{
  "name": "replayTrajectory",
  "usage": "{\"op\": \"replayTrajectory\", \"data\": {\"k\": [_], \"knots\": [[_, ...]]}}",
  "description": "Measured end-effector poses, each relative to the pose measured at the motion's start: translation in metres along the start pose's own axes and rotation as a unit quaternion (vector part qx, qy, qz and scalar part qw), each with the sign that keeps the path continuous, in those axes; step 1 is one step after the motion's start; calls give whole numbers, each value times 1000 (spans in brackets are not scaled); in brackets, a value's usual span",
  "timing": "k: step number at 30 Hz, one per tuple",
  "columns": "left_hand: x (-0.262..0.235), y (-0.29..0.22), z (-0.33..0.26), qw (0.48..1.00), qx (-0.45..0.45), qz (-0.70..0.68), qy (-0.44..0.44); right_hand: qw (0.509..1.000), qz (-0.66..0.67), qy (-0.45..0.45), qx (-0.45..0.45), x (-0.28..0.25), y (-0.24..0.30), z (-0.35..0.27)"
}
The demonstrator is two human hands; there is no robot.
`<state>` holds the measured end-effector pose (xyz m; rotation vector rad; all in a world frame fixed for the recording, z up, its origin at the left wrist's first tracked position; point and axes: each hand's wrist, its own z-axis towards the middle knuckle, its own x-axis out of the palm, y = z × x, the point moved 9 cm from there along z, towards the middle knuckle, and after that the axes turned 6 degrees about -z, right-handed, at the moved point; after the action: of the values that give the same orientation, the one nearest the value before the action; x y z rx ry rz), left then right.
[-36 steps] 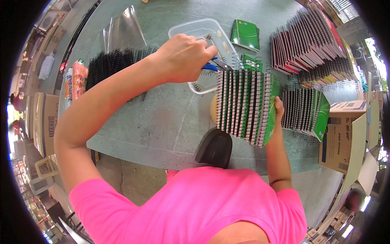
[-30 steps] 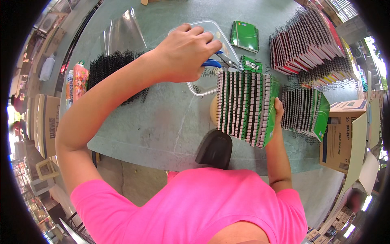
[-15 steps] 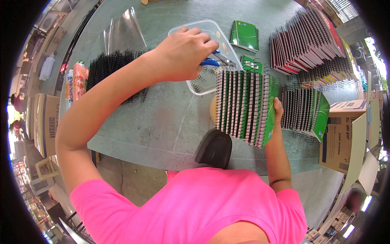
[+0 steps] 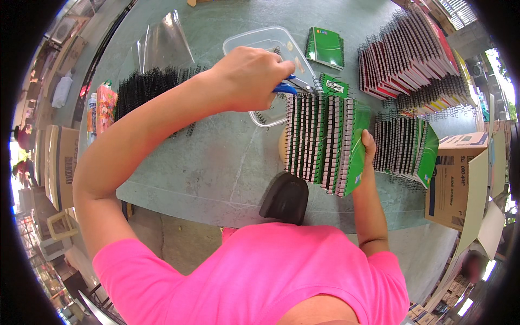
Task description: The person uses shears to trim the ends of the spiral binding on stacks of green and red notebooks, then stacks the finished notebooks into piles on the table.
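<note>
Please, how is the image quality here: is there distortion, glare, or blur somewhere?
Head view: strong fisheye bending, so the table edge curves and a black rim frames the picture; daylight is soft and even with faint shadows; mild glare on the clear tub and plastic sheet; left hand and notebooks are sharp; the outer margins are smeared and overexposed at right.

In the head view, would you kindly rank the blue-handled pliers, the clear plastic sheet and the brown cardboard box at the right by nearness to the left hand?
From the left hand:
1. Blue-handled pliers: gripped in the hand, over the clear tray.
2. Clear plastic sheet: on the table's far left, beyond the black spirals.
3. Brown cardboard box: at the right edge, past the notebook rows.
</note>
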<state>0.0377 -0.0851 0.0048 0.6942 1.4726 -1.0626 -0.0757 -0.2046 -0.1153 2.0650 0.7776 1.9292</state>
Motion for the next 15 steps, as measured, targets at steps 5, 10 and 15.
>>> {"op": "replayTrajectory", "data": {"k": [5,10,15], "knots": [[-25,-10,-10,986,97,9,-132,999,-2,42,-14,2,4,1],[-19,-24,-4,986,112,17,-123,1000,-23,-6,1,0,2,-1],[-6,-18,5,999,39,26,-21,999,-30,-9,-8,-2,3,-1]]}}
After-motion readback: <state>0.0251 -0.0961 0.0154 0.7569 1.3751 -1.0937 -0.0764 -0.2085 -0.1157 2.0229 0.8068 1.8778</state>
